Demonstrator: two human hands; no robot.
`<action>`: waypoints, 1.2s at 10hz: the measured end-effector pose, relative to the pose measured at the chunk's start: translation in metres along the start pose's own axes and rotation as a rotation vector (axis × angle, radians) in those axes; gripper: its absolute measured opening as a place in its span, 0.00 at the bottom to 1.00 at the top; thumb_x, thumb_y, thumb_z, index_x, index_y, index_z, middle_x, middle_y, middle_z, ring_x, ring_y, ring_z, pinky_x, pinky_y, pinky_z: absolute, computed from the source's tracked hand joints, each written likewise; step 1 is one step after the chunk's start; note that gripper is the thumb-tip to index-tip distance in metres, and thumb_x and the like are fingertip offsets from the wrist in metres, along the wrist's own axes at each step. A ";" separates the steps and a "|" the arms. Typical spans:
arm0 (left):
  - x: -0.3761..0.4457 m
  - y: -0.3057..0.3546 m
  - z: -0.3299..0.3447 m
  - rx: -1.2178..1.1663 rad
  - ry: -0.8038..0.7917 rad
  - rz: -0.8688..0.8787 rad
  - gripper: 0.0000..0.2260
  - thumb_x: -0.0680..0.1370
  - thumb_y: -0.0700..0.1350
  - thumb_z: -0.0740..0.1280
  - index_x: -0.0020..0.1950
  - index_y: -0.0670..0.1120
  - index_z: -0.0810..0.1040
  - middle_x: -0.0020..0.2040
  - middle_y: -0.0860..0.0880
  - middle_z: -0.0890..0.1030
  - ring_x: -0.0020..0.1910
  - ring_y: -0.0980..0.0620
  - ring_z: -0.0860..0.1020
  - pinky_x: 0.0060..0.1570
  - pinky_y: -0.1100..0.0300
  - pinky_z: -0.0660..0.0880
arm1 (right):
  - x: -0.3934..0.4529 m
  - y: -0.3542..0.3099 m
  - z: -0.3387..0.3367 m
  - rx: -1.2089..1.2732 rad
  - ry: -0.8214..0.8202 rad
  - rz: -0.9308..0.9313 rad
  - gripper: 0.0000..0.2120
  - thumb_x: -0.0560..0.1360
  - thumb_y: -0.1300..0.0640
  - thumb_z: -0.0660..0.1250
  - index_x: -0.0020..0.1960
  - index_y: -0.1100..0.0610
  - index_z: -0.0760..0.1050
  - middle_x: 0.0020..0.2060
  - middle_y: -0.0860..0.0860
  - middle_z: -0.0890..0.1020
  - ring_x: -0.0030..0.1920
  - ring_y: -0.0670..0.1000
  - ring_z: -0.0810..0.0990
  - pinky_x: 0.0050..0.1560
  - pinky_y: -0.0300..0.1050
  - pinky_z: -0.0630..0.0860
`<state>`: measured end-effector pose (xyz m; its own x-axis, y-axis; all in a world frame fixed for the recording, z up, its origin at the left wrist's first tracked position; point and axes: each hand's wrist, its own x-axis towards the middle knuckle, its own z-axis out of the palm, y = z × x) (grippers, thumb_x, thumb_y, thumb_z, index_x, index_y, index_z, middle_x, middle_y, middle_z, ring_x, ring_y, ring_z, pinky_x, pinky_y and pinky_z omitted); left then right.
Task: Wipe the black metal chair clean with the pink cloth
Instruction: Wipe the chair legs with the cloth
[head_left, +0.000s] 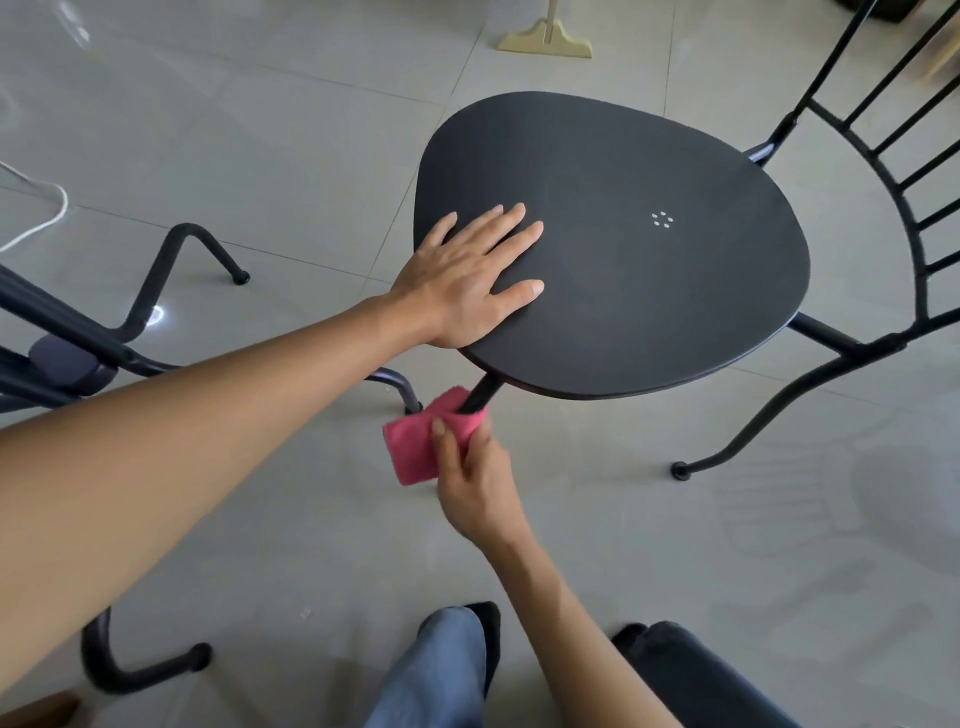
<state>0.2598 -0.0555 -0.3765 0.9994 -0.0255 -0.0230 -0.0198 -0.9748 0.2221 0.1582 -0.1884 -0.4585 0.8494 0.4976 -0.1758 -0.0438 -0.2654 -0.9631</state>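
Note:
The black metal chair (649, 291) stands on the tiled floor, its rounded seat facing me and its barred backrest (904, 171) at the right. My left hand (467, 280) lies flat, fingers spread, on the seat's left edge. Below the seat's near edge, my right hand (475, 483) grips the pink cloth (421, 447), which is wrapped around the top of the chair's front leg (483, 392). The lower part of that leg is hidden behind the cloth and hand.
A second black metal chair frame (150, 291) stands close on the left, with curved feet at the lower left (135, 670). A cream-coloured stand base (545, 41) sits on the floor beyond. My legs in jeans (441, 670) are at the bottom.

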 end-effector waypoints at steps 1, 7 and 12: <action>0.001 -0.001 0.000 0.002 -0.013 0.004 0.27 0.80 0.61 0.48 0.77 0.54 0.49 0.79 0.54 0.47 0.77 0.56 0.45 0.75 0.51 0.42 | 0.009 0.039 0.006 -0.134 -0.074 -0.044 0.05 0.77 0.57 0.57 0.51 0.55 0.70 0.41 0.47 0.76 0.45 0.51 0.76 0.47 0.47 0.74; 0.002 -0.003 0.003 -0.020 0.015 -0.001 0.27 0.79 0.62 0.49 0.77 0.57 0.50 0.79 0.57 0.48 0.77 0.59 0.45 0.75 0.53 0.41 | 0.044 0.182 0.030 -0.238 -0.269 0.329 0.08 0.75 0.62 0.59 0.50 0.51 0.70 0.48 0.53 0.82 0.49 0.56 0.79 0.48 0.44 0.72; 0.001 -0.001 0.000 -0.022 -0.002 -0.017 0.27 0.79 0.62 0.50 0.77 0.57 0.50 0.79 0.56 0.48 0.77 0.58 0.46 0.75 0.53 0.41 | 0.029 0.141 0.008 -0.492 -0.086 0.364 0.08 0.75 0.56 0.62 0.47 0.58 0.78 0.37 0.58 0.83 0.36 0.60 0.79 0.36 0.47 0.72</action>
<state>0.2606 -0.0549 -0.3766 0.9995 -0.0097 -0.0289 -0.0024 -0.9700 0.2430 0.1724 -0.2051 -0.6012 0.7793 0.3628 -0.5110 -0.0575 -0.7705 -0.6348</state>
